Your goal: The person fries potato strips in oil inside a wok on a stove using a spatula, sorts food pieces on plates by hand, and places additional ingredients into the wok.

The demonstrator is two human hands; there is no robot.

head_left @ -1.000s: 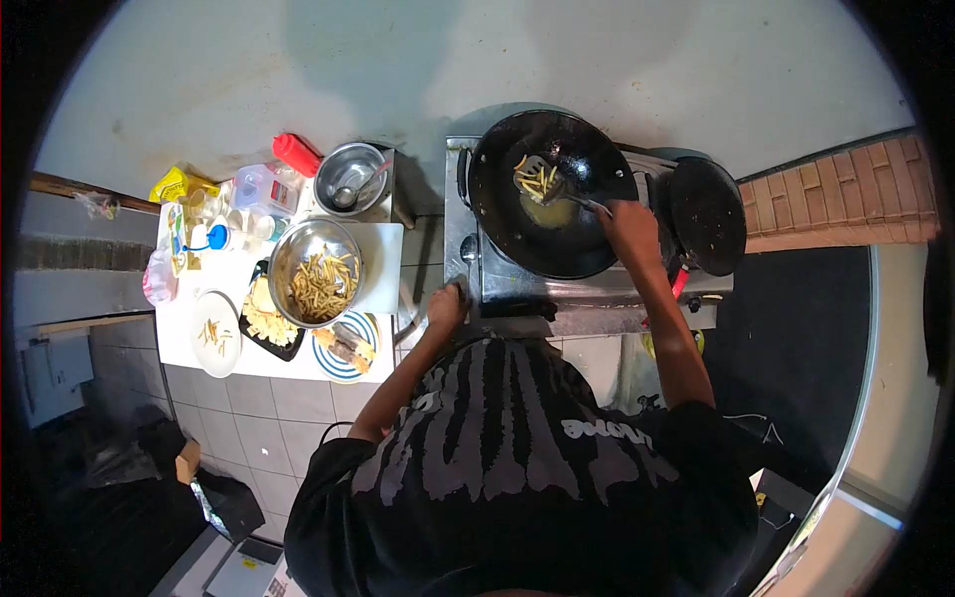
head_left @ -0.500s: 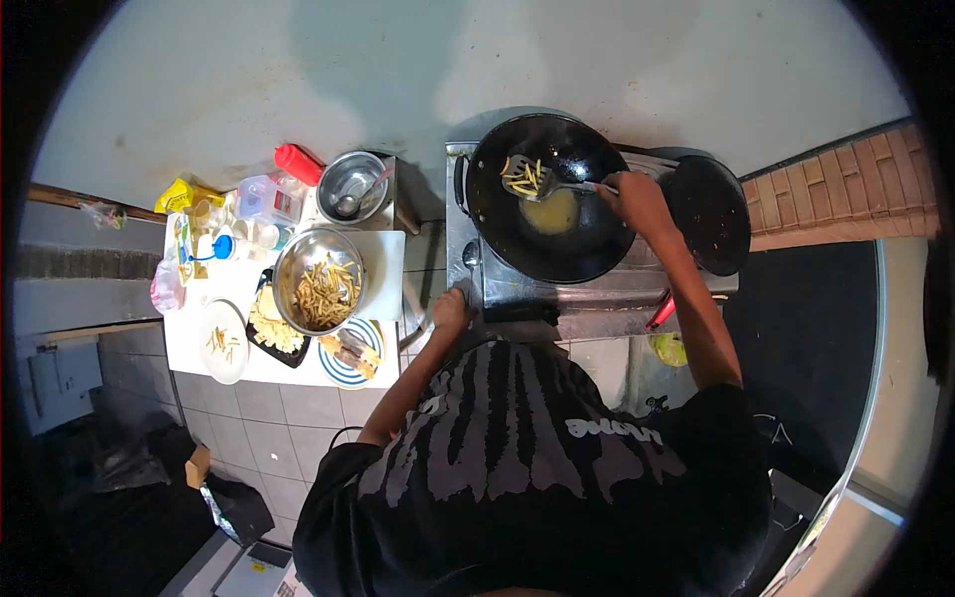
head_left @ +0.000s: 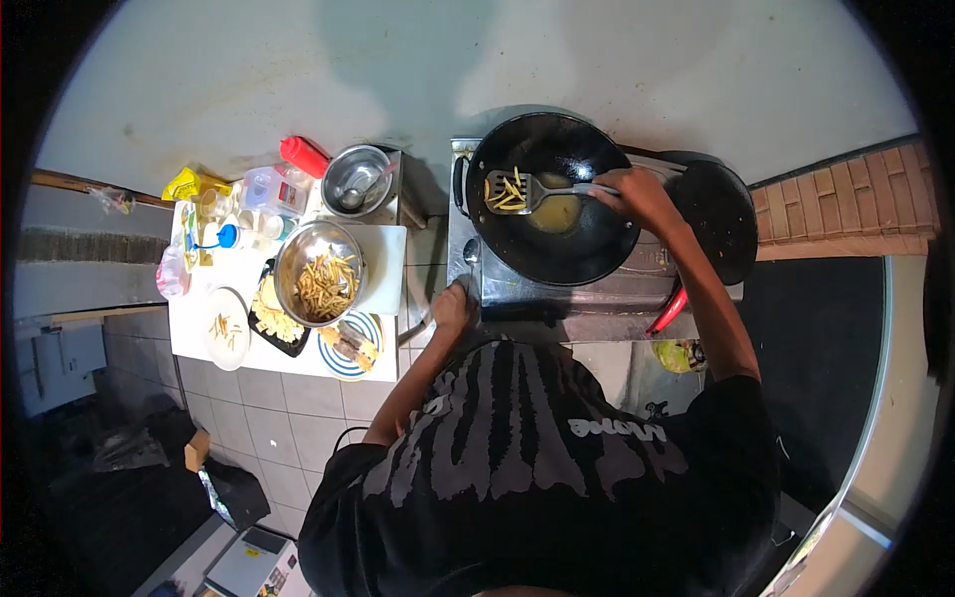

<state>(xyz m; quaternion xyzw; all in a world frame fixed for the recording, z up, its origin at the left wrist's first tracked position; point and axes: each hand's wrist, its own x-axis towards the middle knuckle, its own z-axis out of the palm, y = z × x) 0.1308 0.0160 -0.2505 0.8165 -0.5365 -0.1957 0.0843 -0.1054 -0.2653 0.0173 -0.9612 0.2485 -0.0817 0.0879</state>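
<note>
Looks mostly done: big pile of fries [head_left: 326, 289] in the steel bowl [head_left: 308, 241], just a few on the spatula [head_left: 545, 192] over the wok [head_left: 577, 261]. Right hand [head_left: 639, 199] has its fingers round the handle; left hand [head_left: 453, 306], can't tell.

1. 1 head camera looks forward and steeply down from above the person's shirt [head_left: 537, 488].
2. The wall [head_left: 418, 60] fills its upper part, beyond the stove [head_left: 597, 299] and the table [head_left: 189, 323].
3. Its wide, dark-cornered field takes in the left hand [head_left: 452, 306] and right hand [head_left: 635, 195] at middle distance, the shirt nearest.
</note>
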